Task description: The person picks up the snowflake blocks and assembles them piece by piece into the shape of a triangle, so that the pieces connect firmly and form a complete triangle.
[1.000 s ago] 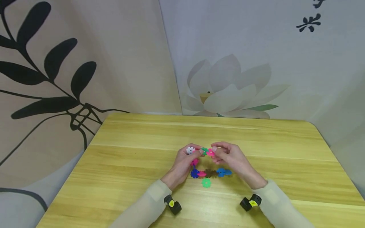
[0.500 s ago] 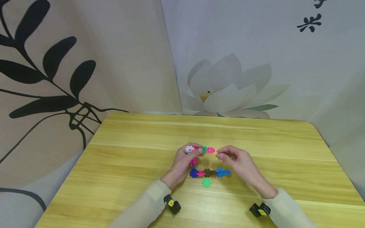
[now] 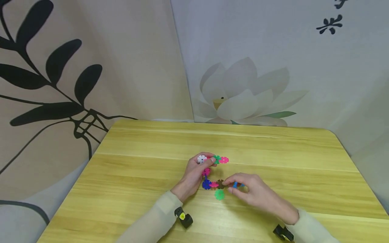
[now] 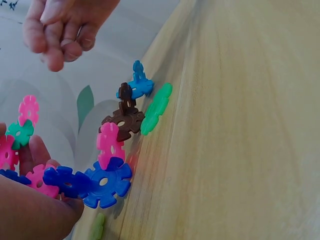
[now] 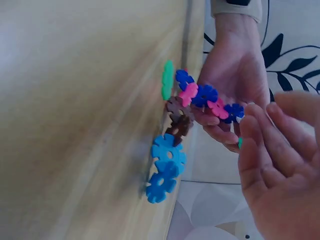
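My left hand (image 3: 191, 173) grips a chain of flower-shaped plastic linking discs near its far end. A white disc (image 3: 200, 161), a green disc (image 3: 217, 158) and a pink disc (image 3: 225, 160) show around its fingers. From there the chain bends down to a dark blue disc (image 4: 112, 189), then turns right through pink, a brown disc (image 4: 129, 121) and a light blue disc (image 5: 161, 186). My right hand (image 3: 258, 192) hovers over the brown and light blue stretch, fingers loosely bent and holding nothing; in the head view it partly hides those discs.
A loose light green disc (image 3: 219, 194) lies on the wooden table (image 3: 136, 168), just nearer than the chain. Another pale green piece (image 4: 98, 226) shows at the bottom of the left wrist view. A printed curtain (image 3: 146, 67) hangs behind the table.
My right hand has let go of the pink disc at the chain's far end, drawn back to the right, and come down nearer over the brown and light blue discs. The left hand stays nearly still.
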Available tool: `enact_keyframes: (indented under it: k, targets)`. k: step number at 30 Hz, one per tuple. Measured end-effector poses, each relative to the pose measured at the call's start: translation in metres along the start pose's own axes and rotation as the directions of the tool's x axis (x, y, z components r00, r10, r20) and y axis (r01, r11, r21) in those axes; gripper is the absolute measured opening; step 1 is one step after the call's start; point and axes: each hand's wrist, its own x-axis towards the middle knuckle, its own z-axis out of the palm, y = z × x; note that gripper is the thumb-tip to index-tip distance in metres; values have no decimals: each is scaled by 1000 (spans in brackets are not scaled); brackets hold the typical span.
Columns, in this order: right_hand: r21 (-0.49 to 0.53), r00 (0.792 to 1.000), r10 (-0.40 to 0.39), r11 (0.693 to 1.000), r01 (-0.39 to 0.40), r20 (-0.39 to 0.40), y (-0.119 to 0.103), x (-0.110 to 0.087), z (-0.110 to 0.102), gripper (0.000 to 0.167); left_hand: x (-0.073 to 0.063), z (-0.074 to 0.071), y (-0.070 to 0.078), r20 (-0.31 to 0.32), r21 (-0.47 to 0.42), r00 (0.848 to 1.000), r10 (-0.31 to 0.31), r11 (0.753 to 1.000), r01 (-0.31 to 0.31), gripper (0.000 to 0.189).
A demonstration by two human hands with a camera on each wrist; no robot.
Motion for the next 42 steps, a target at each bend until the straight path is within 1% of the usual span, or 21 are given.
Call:
enact_keyframes:
  k: [4, 8, 10, 13, 17, 20, 22, 24, 27, 29, 31, 34, 38, 42]
  targets:
    - [-34, 997, -27, 999, 29, 73, 1, -4, 4, 22, 0, 0, 1, 0, -1, 1000, 4, 1000, -4, 21]
    - [-88, 986, -39, 995, 54, 162, 2, -5, 6, 24, -1, 1, 2, -1, -8, 1000, 1, 1000, -1, 22]
    - [-108, 977, -42, 992, 66, 211, 3, -5, 8, 25, -1, 1, 2, -3, -16, 1000, -2, 1000, 2, 22]
    - [-141, 957, -23, 988, 66, 290, 1, -6, 9, 28, -1, 2, 2, -6, -25, 1000, -6, 1000, 5, 22]
    - [-173, 933, 12, 983, 53, 359, 0, -9, 10, 30, 0, 2, 1, -5, -28, 1000, -6, 1000, 6, 23]
    - [-191, 925, 21, 980, 56, 378, 1, -11, 10, 30, 0, 2, 1, -2, -25, 1000, -2, 1000, 2, 23]
    - [-186, 923, 14, 980, 62, 383, 2, -13, 9, 27, 1, 2, 1, -2, -24, 1000, 2, 1000, -2, 21]
    - [-148, 923, 13, 988, 48, 384, 3, -14, 8, 22, 1, 2, 1, -1, -21, 1000, 4, 1000, -4, 20]
    - [-102, 936, 6, 994, 32, 352, 5, -14, 7, 18, 0, 2, 2, -4, -19, 1000, 0, 1000, 0, 19]
    - [-90, 945, 6, 996, 25, 327, 6, -12, 8, 19, 0, 2, 2, -7, -16, 1000, -3, 1000, 3, 19]
    - [-117, 951, -6, 992, 45, 309, 6, -10, 10, 22, -1, 2, 3, -7, -11, 1000, -5, 1000, 5, 20]
    - [-151, 945, -15, 986, 68, 326, 6, -9, 14, 25, -2, 2, 3, -6, -7, 1000, -6, 1000, 6, 20]
    - [-180, 936, 10, 982, 58, 353, 5, -9, 19, 27, -1, 2, 3, 0, -13, 1000, -1, 1000, 1, 20]
    - [-202, 933, 39, 979, 37, 359, 3, -9, 22, 24, 0, 3, 2, 1, -10, 1000, 5, 1000, -5, 21]
